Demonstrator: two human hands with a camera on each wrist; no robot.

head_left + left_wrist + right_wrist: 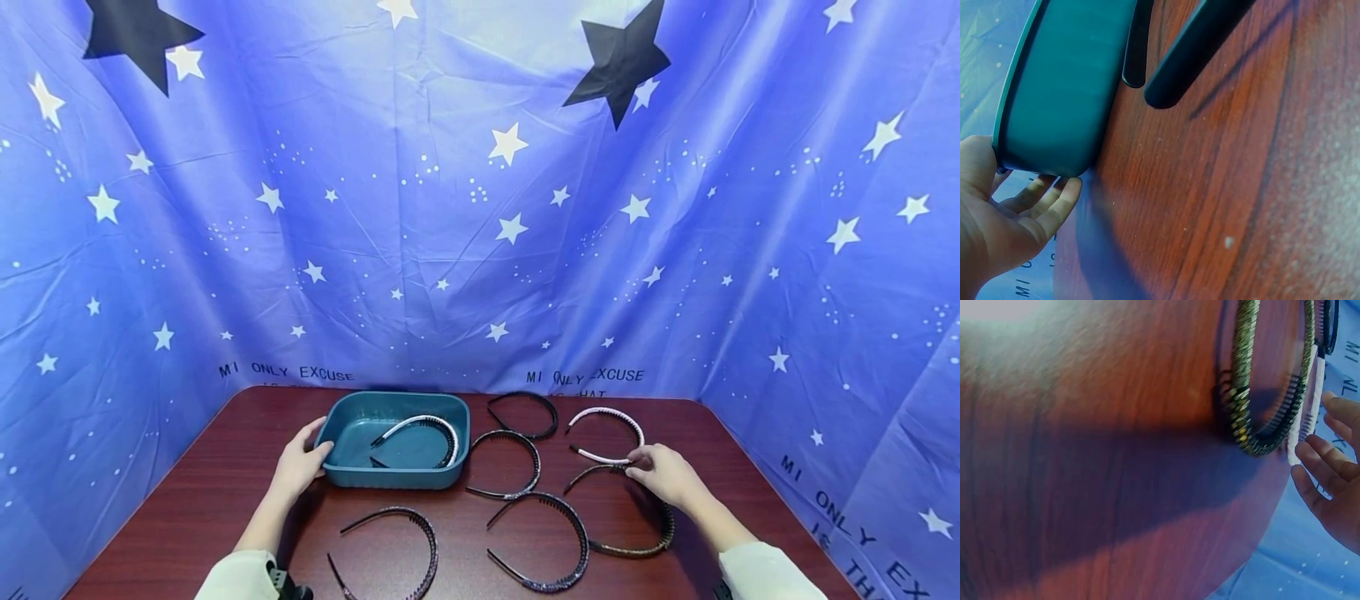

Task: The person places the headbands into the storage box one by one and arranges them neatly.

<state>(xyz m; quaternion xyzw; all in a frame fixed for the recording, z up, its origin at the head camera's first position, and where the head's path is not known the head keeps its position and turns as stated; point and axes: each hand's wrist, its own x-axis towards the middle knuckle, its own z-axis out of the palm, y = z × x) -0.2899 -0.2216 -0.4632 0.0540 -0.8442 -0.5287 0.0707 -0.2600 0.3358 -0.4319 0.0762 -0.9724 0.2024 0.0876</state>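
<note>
A teal plastic basin [393,477] stands at the back left of the table with one white headband [454,437] in it. My left hand [300,461] holds the basin's left end, thumb at the rim and fingers against the outer wall [1054,94]. At the right, my right hand [663,473] is at the near side of a pink-white headband [611,412]. Its fingers are spread and loosely bent beside that band [1294,447]; whether they touch it I cannot tell. A gold-black headband [633,552] lies just below this hand, partly hidden by it.
Several dark toothed headbands lie on the red-brown table [262,425]: a black one [555,421] at the back, a patterned one [536,467] beside the basin, a glittery one [583,542] front middle, another [432,542] front left. A blue star-printed cloth [450,250] hangs around the table.
</note>
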